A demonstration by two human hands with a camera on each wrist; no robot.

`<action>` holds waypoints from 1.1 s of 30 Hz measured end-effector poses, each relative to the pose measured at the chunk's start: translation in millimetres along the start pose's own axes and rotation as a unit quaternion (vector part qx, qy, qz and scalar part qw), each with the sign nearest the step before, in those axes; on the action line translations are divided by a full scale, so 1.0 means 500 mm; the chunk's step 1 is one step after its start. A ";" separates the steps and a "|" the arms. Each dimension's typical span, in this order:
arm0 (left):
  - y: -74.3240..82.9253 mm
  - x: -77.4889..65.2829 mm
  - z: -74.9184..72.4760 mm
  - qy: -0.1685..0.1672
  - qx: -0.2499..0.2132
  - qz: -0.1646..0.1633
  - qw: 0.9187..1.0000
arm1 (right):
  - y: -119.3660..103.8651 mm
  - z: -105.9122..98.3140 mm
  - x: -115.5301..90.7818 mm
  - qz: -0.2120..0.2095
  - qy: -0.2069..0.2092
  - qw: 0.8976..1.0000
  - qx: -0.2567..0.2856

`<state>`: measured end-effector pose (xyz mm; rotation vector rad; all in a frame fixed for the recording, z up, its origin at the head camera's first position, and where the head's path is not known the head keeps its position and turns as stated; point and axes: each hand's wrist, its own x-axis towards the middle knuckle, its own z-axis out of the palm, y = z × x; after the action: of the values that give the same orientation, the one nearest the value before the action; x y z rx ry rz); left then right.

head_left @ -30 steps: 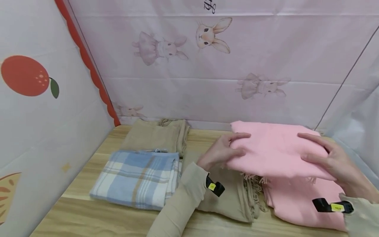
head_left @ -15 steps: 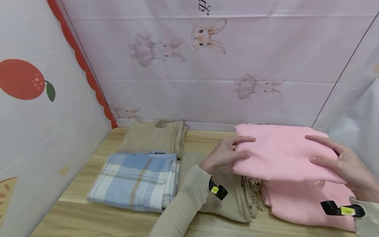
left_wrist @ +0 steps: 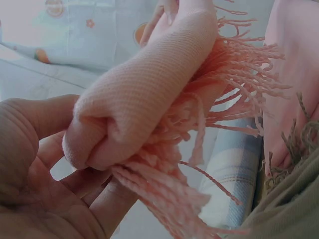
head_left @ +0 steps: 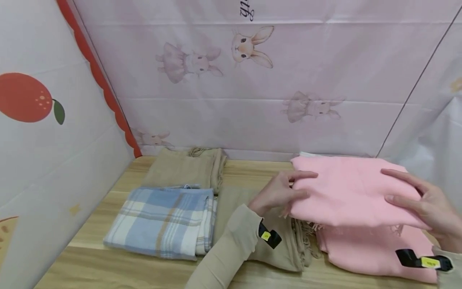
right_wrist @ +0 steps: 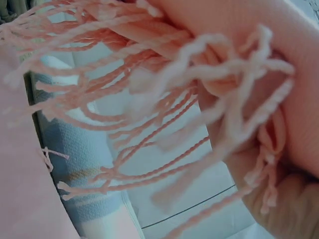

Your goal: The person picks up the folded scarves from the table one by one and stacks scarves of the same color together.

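Note:
A folded pink scarf (head_left: 350,190) with fringe is held up between both hands at the right of the head view. The left hand (head_left: 276,192) grips its left end, thumb on top and fingers beneath, as the left wrist view shows. At the opposite end the right hand (head_left: 429,204) grips it the same way, thumb and a finger over the top. Twisted fringe (left_wrist: 194,124) hangs from its underside. Below lies a second folded pink scarf (head_left: 382,255), partly hidden by the held one.
A folded beige scarf (head_left: 274,241) lies left of the lower pink one, under the left forearm. Farther left are a blue plaid scarf (head_left: 162,220) and another beige scarf (head_left: 184,168) on the wooden table (head_left: 119,267). A blue plaid cloth (right_wrist: 75,149) shows beyond the fringe.
Both hands have carried the pink scarf a little to the right and lower in the view. A pale edge now shows behind it. The head view has shifted slightly.

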<state>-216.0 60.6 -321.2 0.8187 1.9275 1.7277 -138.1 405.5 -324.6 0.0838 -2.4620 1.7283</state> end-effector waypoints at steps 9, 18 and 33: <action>0.000 0.002 0.017 -0.004 -0.029 -0.007 1.000 | 0.005 -0.012 -0.003 -0.025 0.008 0.999 0.028; -0.007 0.003 0.043 0.015 -0.042 -0.022 0.999 | 0.018 -0.025 -0.017 -0.021 0.015 1.000 -0.010; -0.006 0.002 0.074 0.032 -0.027 -0.028 0.999 | 0.057 -0.071 -0.038 0.024 0.022 0.989 -0.143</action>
<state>-192.5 88.5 -329.4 0.6911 1.9164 1.7845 -119.9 447.9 -341.8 -0.0421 -2.6667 1.3588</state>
